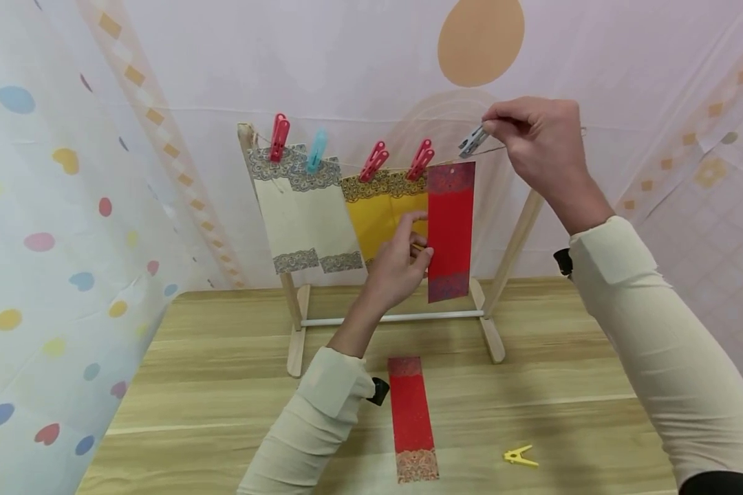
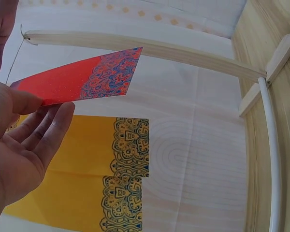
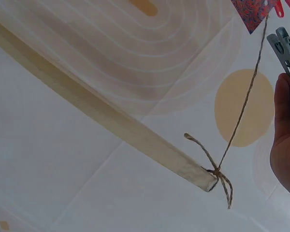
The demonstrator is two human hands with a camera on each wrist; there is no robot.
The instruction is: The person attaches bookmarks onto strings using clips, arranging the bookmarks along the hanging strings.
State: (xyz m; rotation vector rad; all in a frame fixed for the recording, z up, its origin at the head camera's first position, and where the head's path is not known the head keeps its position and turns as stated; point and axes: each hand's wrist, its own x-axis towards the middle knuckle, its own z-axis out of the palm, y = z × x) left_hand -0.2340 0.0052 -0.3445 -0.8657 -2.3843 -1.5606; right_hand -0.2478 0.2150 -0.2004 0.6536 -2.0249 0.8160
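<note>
My left hand [image 1: 401,269] pinches the left edge of a red card [image 1: 450,230] with patterned ends, holding it upright against the twine. In the left wrist view the thumb lies on the near edge of this red card [image 2: 67,79], fingers behind. Above and to the right, my right hand [image 1: 541,137] pinches a grey clothespin [image 1: 472,142] close to the card's top corner. The right wrist view shows the grey clothespin [image 3: 286,50] beside the twine [image 3: 249,92], apart from the card's corner. Yellow cards [image 1: 384,213] hang just left of the red one.
Cream cards [image 1: 309,213] hang further left under a red clothespin [image 1: 278,137] and a blue clothespin [image 1: 317,151]. A wooden frame [image 1: 515,251] with a white crossbar [image 1: 436,316] carries the twine. On the table lie another red card [image 1: 412,412] and a yellow clothespin [image 1: 520,456].
</note>
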